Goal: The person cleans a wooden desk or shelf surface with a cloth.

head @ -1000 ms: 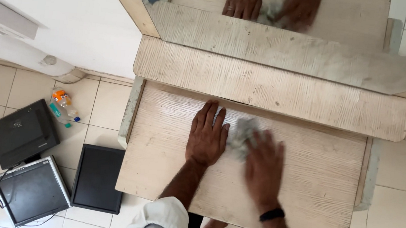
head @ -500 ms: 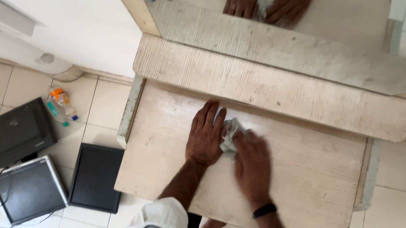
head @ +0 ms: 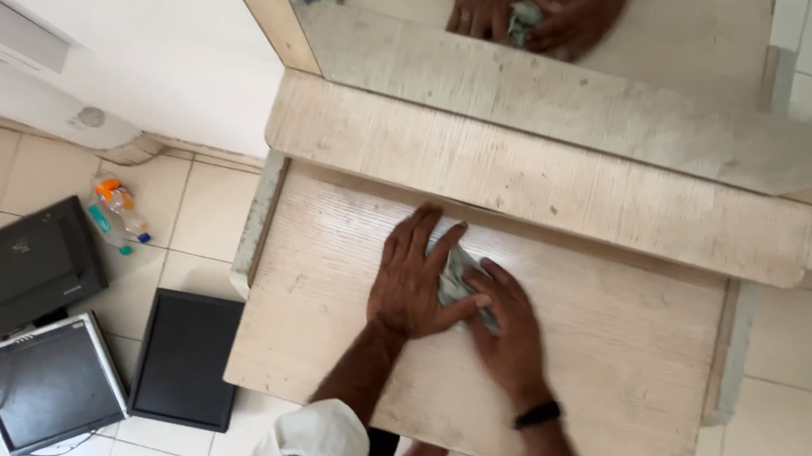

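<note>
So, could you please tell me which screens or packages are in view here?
Grey-framed flat monitor: floor, lower left, dark screen facing up.
Black flat rectangular panel: floor, beside the table, its face plain.
Black boxy device: floor, left.
Small colourful packets: floor by the wall; orange, green.

Both hands (head: 459, 299) press a cloth (head: 461, 279) on table (head: 632, 372).

Pale tiled floor (head: 808, 421), white wall (head: 126, 18), mirror (head: 649, 22) above wooden ledge (head: 532, 176).
</note>
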